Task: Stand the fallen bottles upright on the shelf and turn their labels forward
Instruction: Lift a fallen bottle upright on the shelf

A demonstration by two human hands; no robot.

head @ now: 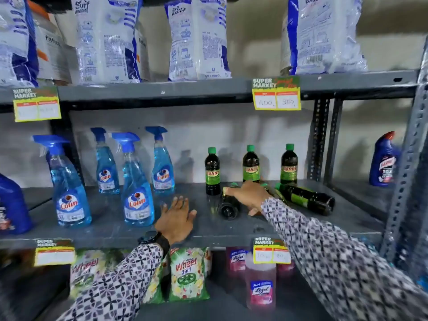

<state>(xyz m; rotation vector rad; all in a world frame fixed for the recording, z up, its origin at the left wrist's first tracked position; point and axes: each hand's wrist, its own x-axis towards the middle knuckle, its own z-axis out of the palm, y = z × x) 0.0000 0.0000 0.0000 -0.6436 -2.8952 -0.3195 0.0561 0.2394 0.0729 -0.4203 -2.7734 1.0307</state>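
Observation:
Three dark bottles with green caps and green labels stand upright at the back of the middle shelf: one on the left, one in the middle, one on the right. In front of them a fallen bottle lies with its base toward me. Another fallen bottle lies slanted to the right, and a third is mostly hidden under my right hand. My right hand reaches over them, fingers stretched onto the neck of the near fallen bottle, not closed round it. My left hand rests flat and open on the shelf, left of it.
Several blue spray bottles stand on the left half of the shelf. A blue toilet cleaner bottle stands beyond the metal uprights at right. Detergent bags fill the shelf above, and packets and pink bottles the shelf below.

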